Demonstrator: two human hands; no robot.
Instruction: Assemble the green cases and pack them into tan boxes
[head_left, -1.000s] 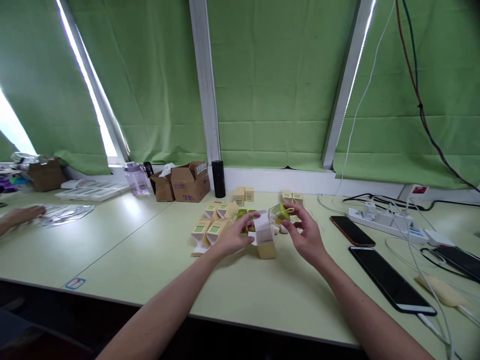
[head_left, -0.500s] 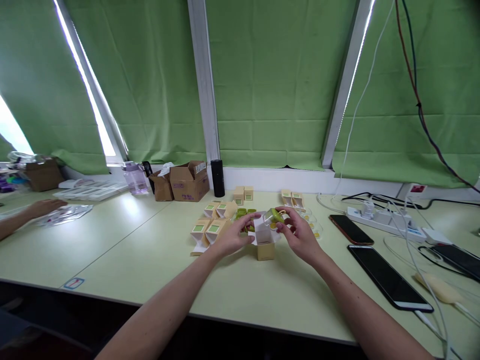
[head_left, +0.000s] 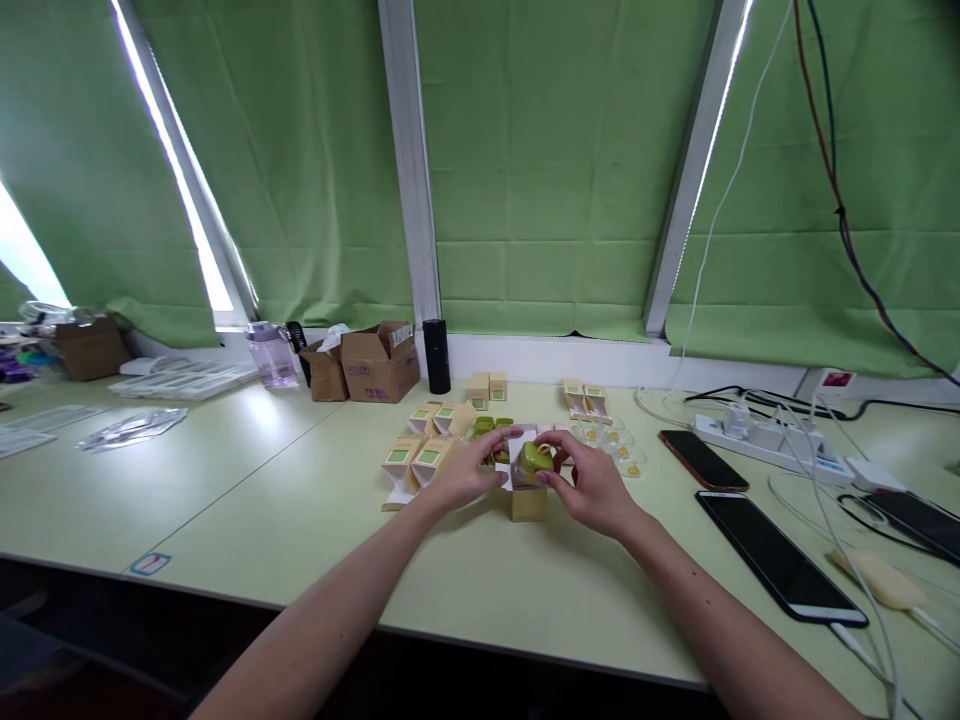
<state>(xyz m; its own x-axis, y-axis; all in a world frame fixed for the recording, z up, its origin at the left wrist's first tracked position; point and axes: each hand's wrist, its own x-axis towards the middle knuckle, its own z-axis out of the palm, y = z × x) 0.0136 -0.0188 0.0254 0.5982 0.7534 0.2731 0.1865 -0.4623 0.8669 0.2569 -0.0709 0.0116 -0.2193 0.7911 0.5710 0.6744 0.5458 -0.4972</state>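
Note:
A small kraft-paper box (head_left: 529, 505) stands open on the table, its white inner flaps spread. My left hand (head_left: 471, 472) grips the box's left side near the flaps, fingers curled at its top. My right hand (head_left: 592, 482) pinches a small jar with a green lid (head_left: 537, 457) and a pale loop on top. The jar is right over the box's mouth, its lower part partly hidden by the box and fingers. Behind my left hand are several green lids (head_left: 484, 424), partly covered. Clear plastic cups (head_left: 630, 462) with yellow bits lie beyond my right hand.
Several open kraft boxes (head_left: 429, 460) stand left of my hands, with more boxes (head_left: 478, 388) farther back. Two phones (head_left: 776, 550) and a power strip (head_left: 765, 440) with cables lie to the right. Cardboard cartons (head_left: 379, 365), a black cylinder (head_left: 436, 357) and a bottle (head_left: 272, 355) stand behind.
My right hand has moved left and slightly down, bringing the tilted jar upright over the box. My left hand stays on the box. Another person's hand at far left has left view.

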